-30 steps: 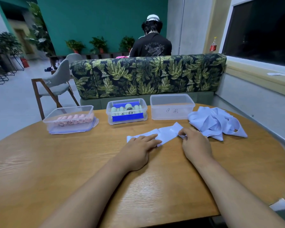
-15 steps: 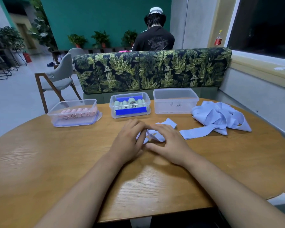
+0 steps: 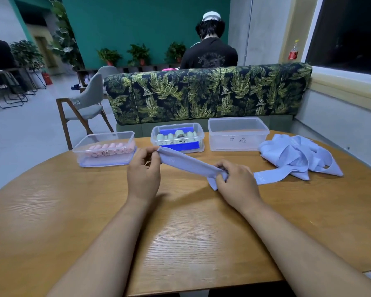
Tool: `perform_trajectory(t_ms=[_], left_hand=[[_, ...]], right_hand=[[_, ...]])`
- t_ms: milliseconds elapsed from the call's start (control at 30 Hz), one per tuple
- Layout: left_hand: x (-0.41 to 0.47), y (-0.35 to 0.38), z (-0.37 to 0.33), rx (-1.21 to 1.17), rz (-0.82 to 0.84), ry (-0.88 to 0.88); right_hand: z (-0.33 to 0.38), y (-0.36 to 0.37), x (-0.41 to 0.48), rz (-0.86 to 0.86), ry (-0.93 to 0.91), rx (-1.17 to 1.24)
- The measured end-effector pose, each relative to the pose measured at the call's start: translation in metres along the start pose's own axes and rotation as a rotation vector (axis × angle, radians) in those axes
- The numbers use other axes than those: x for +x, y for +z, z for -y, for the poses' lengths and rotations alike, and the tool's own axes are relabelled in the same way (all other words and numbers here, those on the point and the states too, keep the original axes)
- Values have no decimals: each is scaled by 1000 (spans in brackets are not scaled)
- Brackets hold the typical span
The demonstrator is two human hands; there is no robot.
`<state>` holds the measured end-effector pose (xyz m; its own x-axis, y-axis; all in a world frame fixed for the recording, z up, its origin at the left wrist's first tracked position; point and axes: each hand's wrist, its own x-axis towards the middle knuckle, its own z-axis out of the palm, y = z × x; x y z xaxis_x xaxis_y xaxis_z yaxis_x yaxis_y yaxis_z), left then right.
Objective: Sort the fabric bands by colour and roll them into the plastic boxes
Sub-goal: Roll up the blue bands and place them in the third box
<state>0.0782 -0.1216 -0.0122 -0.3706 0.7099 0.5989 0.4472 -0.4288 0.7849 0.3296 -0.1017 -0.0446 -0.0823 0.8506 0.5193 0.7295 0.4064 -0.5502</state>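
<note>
Both hands are gripping one pale blue band (image 3: 189, 164), pulled taut between them over the table (image 3: 180, 236) centre. Left hand (image 3: 143, 173) pinches the 10 o'clock end between thumb and fingers, held clear of the wood with a shadow under it. Right hand (image 3: 237, 183) has its fingers curled on the bunched 4 o'clock end, low near the tabletop. The pile of blue bands (image 3: 298, 156) lies loose at 2 o'clock from the hands, one tail reaching toward the right hand; can't tell if it touches. There are three clear plastic boxes along the far edge. The left box (image 3: 104, 156) at 11 o'clock holds pink rolls (image 3: 109, 147), the middle box (image 3: 177, 144) at 12 holds pale green rolls (image 3: 169, 136), and the right box (image 3: 238, 140) at 1 has handwriting on its front wall. A leaf-print sofa (image 3: 201, 93) is behind the table, with a person (image 3: 209, 52) beyond it, back turned.
</note>
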Motion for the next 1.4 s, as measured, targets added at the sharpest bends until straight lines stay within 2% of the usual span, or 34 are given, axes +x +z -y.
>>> perform_trajectory(t_ms=[100, 167, 300, 400, 467, 533, 600, 833, 933, 1067, 1167, 1233, 1300, 1400], left_hand=[[2, -1, -1, -84, -45, -56], [4, -5, -1, -145, -105, -93], [9, -6, 6, -248, -148, -192], [14, -2, 19, -264, -94, -318], [15, 0, 32, -235, -6, -477], [14, 0, 43, -122, 91, -564], [10, 0, 47, 51, 170, -480], [-8, 9, 42, 404, 523, -73], [-8, 9, 45, 446, 563, -55], [-9, 9, 47, 454, 613, -69], [-9, 9, 46, 478, 616, -50], [-8, 10, 45, 514, 616, -38], [-8, 10, 45, 541, 623, -20], [-7, 10, 45, 577, 637, -24]], right_hand=[[3, 0, 0, -15, -92, -3], [7, -3, -3, 1, -81, 172], [17, -15, -8, 208, 78, 669], [14, -16, -2, 316, 278, 878], [10, -12, -2, 351, 349, 885], [6, -7, -3, 342, 353, 725], [4, -2, -3, 281, 333, 519], [-9, -9, -7, 71, 178, 75], [-9, -12, -6, 44, 136, 17], [-1, -5, -9, 110, 106, -60], [-6, -5, -6, 135, 174, 74], [-7, -12, -1, 56, 271, 411], [-8, -23, 3, -101, 352, 650], [-18, -36, 7, -195, 430, 676]])
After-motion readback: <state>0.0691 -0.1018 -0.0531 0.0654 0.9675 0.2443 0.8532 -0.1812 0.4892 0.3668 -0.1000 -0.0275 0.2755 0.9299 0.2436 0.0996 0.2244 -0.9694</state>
